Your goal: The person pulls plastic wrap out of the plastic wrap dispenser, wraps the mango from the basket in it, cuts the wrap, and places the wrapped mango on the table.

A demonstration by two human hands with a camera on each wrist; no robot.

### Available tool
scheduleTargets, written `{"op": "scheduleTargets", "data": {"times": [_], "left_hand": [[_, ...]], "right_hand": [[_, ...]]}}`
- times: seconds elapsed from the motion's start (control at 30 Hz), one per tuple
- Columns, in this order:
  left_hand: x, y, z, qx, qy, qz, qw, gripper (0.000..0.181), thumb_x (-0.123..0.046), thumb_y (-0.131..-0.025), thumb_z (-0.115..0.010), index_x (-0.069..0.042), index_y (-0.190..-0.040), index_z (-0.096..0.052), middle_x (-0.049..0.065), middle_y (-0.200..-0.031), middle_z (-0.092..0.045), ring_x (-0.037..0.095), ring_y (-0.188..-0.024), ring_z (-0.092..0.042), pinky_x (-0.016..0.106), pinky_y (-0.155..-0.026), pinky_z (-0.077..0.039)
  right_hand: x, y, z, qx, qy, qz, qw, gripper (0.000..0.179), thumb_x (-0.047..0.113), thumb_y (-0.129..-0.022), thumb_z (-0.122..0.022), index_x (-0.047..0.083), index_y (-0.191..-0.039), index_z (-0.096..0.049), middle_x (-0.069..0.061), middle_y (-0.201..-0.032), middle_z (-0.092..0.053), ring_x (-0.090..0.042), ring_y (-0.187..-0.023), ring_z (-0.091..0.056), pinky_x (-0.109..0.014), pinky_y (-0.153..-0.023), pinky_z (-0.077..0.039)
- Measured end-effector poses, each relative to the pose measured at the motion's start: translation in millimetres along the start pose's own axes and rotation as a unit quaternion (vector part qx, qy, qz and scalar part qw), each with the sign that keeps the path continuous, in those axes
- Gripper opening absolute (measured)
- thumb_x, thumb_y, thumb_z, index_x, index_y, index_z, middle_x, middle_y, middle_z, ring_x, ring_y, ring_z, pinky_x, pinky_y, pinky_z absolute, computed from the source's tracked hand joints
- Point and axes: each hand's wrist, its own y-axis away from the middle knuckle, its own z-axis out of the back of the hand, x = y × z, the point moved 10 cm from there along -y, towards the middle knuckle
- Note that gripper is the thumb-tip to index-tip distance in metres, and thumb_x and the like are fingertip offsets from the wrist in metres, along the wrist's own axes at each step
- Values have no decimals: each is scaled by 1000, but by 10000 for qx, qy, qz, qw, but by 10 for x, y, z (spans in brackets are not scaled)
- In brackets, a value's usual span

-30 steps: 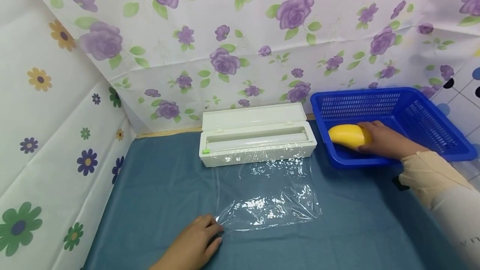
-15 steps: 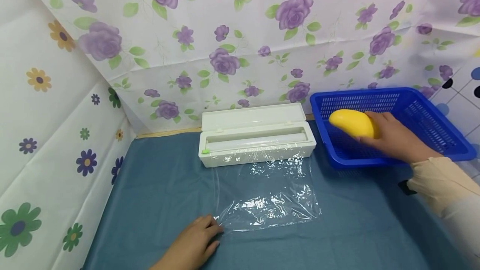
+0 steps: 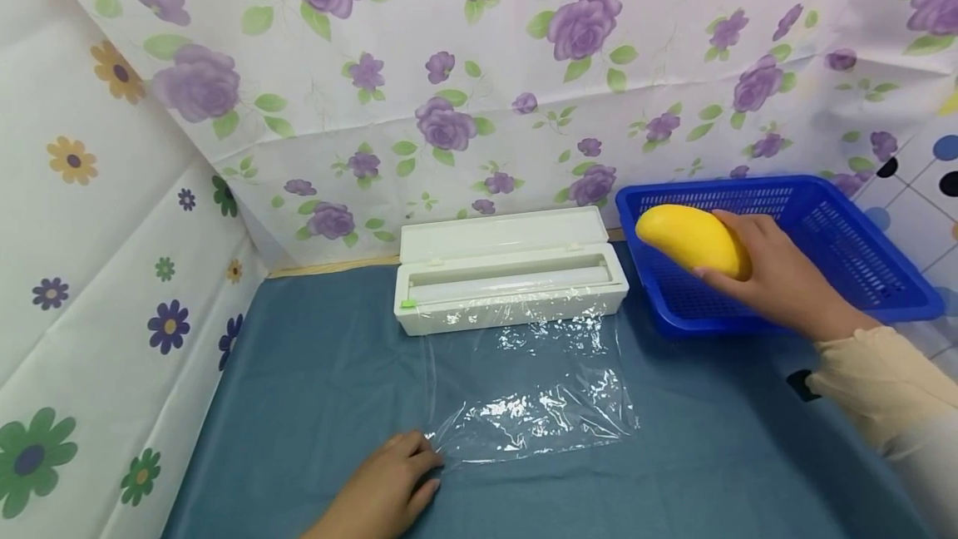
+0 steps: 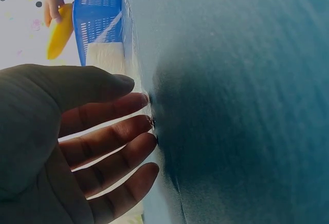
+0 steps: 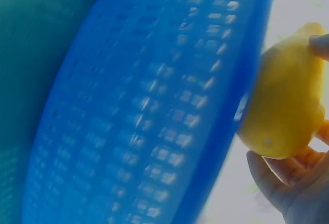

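Note:
My right hand grips a yellow mango, fingers over its far side and thumb below. It holds the mango up over the left part of the blue basket. My left hand rests on the cloth, its relaxed fingertips at the near left corner of a clear sheet of cling film. In the left wrist view its fingers are slightly spread, the tips touching the surface. The film runs out of a white dispenser box, whose lid stands open behind a white roll.
A green slider sits at the left end of the dispenser. Blue-green cloth covers the table. A flowered sheet hangs behind, close to the dispenser and basket. Another flower-printed sheet stands at the left.
My right hand has lifted the mango from inside the basket to above its rim, tilting its tip up. The left hand, film and dispenser have stayed in place.

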Motion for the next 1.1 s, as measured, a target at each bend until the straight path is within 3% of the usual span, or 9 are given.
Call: {"op": "scheduleTargets", "data": {"times": [0.3, 0.53, 0.87, 1.1], "left_hand": [[16, 6, -8, 12, 25, 44, 10000, 14, -21, -91, -72, -13, -103, -75, -10, -95, -58, 8, -88, -54, 33, -79, -52], [37, 3, -47, 210, 72, 150, 9996, 16, -24, -93, -71, -13, -104, -75, -10, -95, -58, 7, -87, -54, 33, -78, -52], [45, 9, -64, 159, 41, 231, 9996, 16, -25, -93, -72, -14, -104, -76, -10, -95, -58, 7, -89, -55, 33, -79, -53], [56, 7, -76, 206, 82, 222, 9995, 17, -25, -94, -71, -14, -105, -76, -10, -95, -58, 7, -88, -55, 32, -79, -53]], "right_hand": [[435, 24, -81, -120, 72, 555, 9984, 83, 34, -88, -79, 15, -156, -36, -17, -130, -49, -29, -102, -48, -54, -86, -49], [713, 66, -206, -177, 214, 1061, 9940, 85, 32, -82, -84, 15, -153, -41, -16, -131, -52, -28, -105, -51, -52, -86, -50], [1104, 149, -349, -163, 189, 1637, 9862, 87, 30, -80, -86, 12, -152, -42, -14, -132, -54, -27, -106, -53, -50, -86, -50], [1230, 154, -511, -35, 84, 1686, 9856, 87, 35, -79, -86, 14, -152, -43, -12, -133, -53, -23, -107, -53, -47, -89, -52]]}}
